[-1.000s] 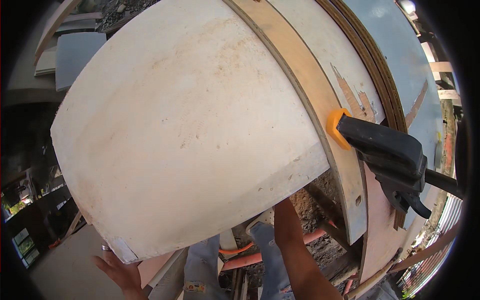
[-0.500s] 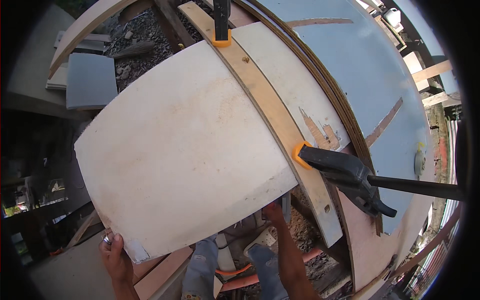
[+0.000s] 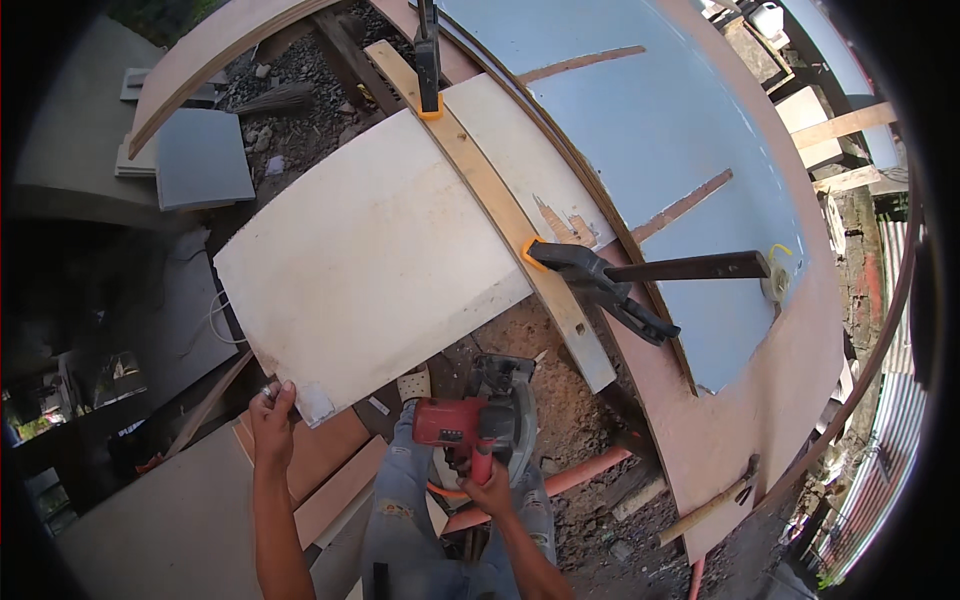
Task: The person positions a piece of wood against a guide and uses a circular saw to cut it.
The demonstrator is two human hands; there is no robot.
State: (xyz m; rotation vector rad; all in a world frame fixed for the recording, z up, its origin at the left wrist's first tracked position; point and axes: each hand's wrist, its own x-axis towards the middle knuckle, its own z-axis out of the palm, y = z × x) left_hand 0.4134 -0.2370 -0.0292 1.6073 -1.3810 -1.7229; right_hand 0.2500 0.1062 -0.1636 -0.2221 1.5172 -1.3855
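my left hand (image 3: 270, 415) is pinching the panel (image 3: 370, 260) at its near left corner. the thumb is pressing at the edge, the other fingers are curling in close to it, and a ring is circling one of them; the board is hiding what lies beneath. my right hand (image 3: 488, 492) is closing around the handle of the saw (image 3: 445, 422), with little gap showing between fingers and grip. i cannot tell whether a finger is resting on the trigger. the saw is hanging in front of my legs, just beside the panel's near edge and apart from it.

the strip (image 3: 490, 190) is lying across the panel. the near clamp (image 3: 585, 275) and the far clamp (image 3: 428, 70) are bearing on it with orange pads. the near clamp's bar is reaching over the blue sheet (image 3: 620, 120), standing in the way on the right. a hammer (image 3: 710, 505) is lying at the lower right, and a pipe (image 3: 590, 470) is running over the rough soil (image 3: 520, 330).

the panel is showing a smooth, off-white face with brownish stains, a curving far left edge and a torn patch of bare wood beyond the strip. the strip is showing pale, flat wood with a small hole near its end. the blue sheet is bearing narrow brown bands.
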